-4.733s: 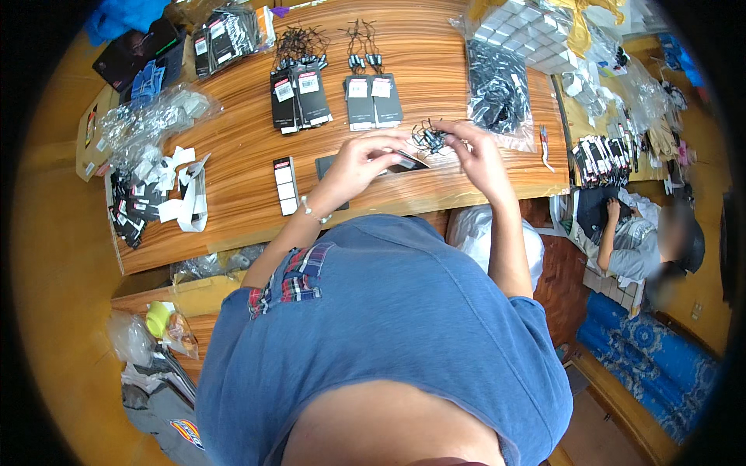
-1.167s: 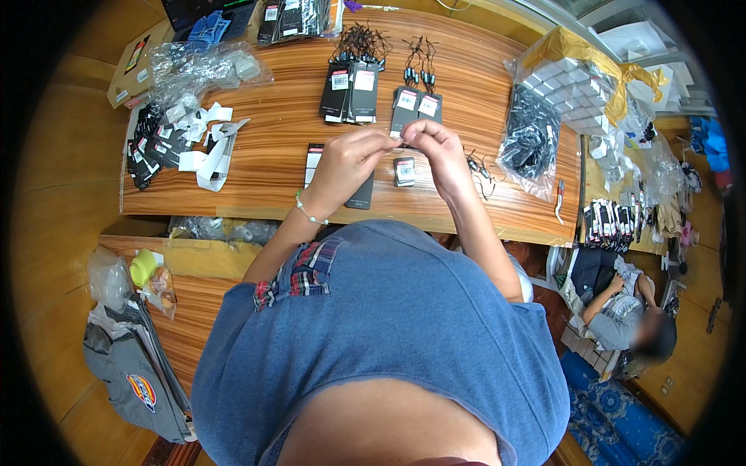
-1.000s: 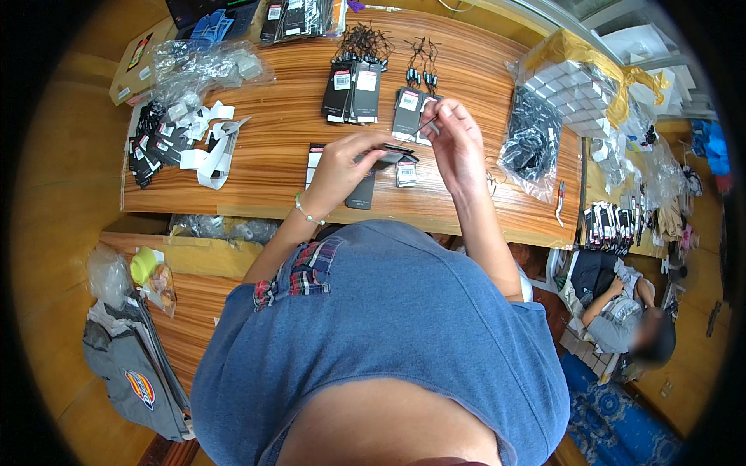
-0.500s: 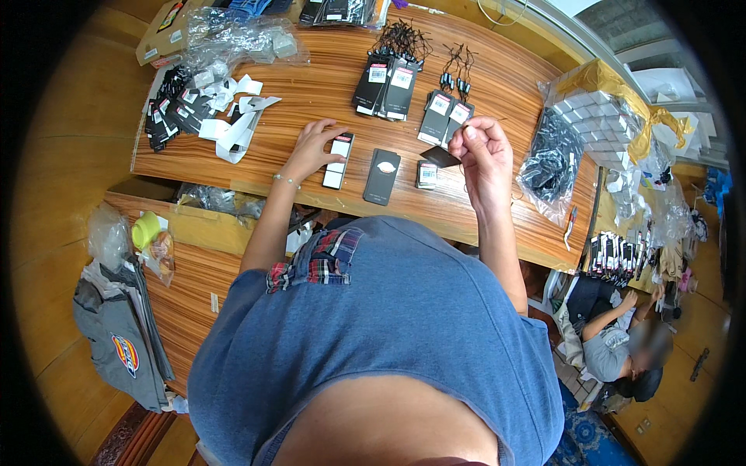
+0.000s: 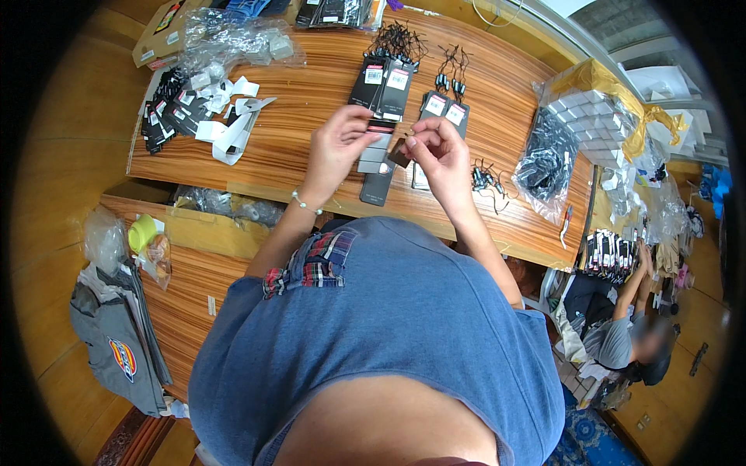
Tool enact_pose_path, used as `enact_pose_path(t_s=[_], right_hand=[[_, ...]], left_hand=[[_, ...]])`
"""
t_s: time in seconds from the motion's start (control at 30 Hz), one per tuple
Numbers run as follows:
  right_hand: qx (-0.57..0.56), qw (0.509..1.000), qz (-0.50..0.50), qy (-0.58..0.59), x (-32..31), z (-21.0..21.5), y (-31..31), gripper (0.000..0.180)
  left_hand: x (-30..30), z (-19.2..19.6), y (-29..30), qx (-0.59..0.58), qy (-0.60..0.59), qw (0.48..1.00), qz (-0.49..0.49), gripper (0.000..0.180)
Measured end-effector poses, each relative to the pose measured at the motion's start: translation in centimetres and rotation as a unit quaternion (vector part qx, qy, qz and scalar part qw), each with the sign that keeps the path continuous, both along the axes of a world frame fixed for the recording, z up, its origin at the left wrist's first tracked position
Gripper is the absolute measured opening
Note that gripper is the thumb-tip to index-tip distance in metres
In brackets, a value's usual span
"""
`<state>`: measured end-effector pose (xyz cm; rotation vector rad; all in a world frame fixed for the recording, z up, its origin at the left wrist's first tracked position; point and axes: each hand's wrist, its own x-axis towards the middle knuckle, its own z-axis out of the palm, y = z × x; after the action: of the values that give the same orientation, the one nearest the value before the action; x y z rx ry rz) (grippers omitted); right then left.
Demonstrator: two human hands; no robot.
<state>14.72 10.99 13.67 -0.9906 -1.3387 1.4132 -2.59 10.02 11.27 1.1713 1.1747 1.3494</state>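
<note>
My left hand [image 5: 338, 147] is raised over the table with thumb and fingers closed on the edge of a hang tag [image 5: 373, 155], which has a dark top and paler panels. Close to its right, my right hand [image 5: 441, 159] pinches a small dark tag [image 5: 400, 153] against that hang tag. Under both hands lies a stack of black hang tags [image 5: 376, 190], its emblem partly covered. A small labelled tag [image 5: 420, 180] is mostly hidden by my right hand. Loose black strings [image 5: 488, 180] lie to the right of that hand.
Farther back lie stringed black tags in two groups, a larger one [image 5: 382, 85] and a smaller one [image 5: 444, 107]. Tags and white label strips [image 5: 229, 140] spread at left. A plastic bag of black strings [image 5: 550, 155] and a box [image 5: 579, 101] are right. A co-worker [image 5: 610, 342] sits lower right.
My left hand has lifted the hang tag and moved right with it. My right hand has come left with the small dark tag, so both hands meet. The co-worker's arms have stretched out.
</note>
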Motion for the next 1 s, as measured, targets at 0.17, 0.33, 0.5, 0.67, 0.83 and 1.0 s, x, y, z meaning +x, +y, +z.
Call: enact_pose_path(t_s=[0.17, 0.33, 0.5, 0.67, 0.83, 1.0], right_hand=[[0.051, 0.996, -0.047, -0.056, 0.1, 0.4, -0.2, 0.01], [0.054, 0.996, -0.063, -0.013, 0.7, -0.2, -0.4, 0.011], [0.05, 0.997, -0.055, -0.007, 0.8, 0.1, -0.5, 0.012], [0.044, 0.998, -0.051, -0.003, 1.0, 0.0, -0.4, 0.013], [0.021, 0.996, -0.066, 0.056, 0.9, 0.1, -0.6, 0.01], [0.003, 0.99, -0.072, 0.122, 0.7, -0.1, -0.5, 0.01]], left_hand=[[2.3, 1.8, -0.4, 0.05, 0.039, 0.997, -0.038, 0.019], [2.8, 2.9, -0.6, 0.071, 0.087, 0.992, -0.064, 0.02], [2.8, 2.9, -0.4, 0.063, 0.091, 0.991, -0.078, 0.02], [2.7, 2.4, -0.4, 0.07, 0.091, 0.99, -0.081, 0.02], [2.7, 3.2, -0.2, 0.065, 0.09, 0.989, -0.096, 0.02], [2.9, 3.3, 0.0, 0.076, 0.083, 0.99, -0.087, 0.02]])
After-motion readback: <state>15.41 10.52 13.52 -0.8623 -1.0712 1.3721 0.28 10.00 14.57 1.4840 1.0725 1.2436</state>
